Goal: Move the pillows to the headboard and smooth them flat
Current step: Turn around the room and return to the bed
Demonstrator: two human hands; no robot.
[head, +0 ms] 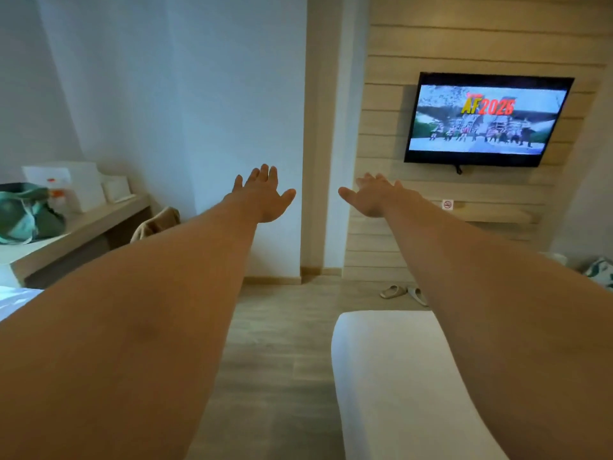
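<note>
Hands both empty, nothing gripped. Left hand (263,195) and right hand (373,195) stretched fwd at arm's length, fingers spread, backs toward cam, thumbs pointing inward at each other w/ a gap between. No contact w/ anything.

Pillows: can't see any for sure. Headboard not in frame either. White padded block (398,386) bottom right, rounded corner, smooth fabric, partly covered by right forearm and cut by frame bottom. Can't tell if mattress end or bench. Sliver of white bedding (15,302) at left edge, mostly hidden behind left forearm.

Patterned teal/white cushion-like thing (602,272) at far right edge, cropped, too little visible to ID.

Rest of rm: wall-mounted TV (487,119), on, flat black frame, text "AF2026" readable, figures below it blurry. Mounted on pale wood-slat panel (381,61) w/ horizontal grooves. Small no-smoking sticker (447,204) beside a thin shelf below TV.

Pair of pale slippers (403,292) on wood-look plank floor (282,343) near the panel base.

Left side: wood-top counter (83,230), green fabric bag (23,212) on it, cut by frame edge; white boxy items behind, soft focus. Tan cloth (156,222) draped over something beside counter, what's under it is hidden.
</note>
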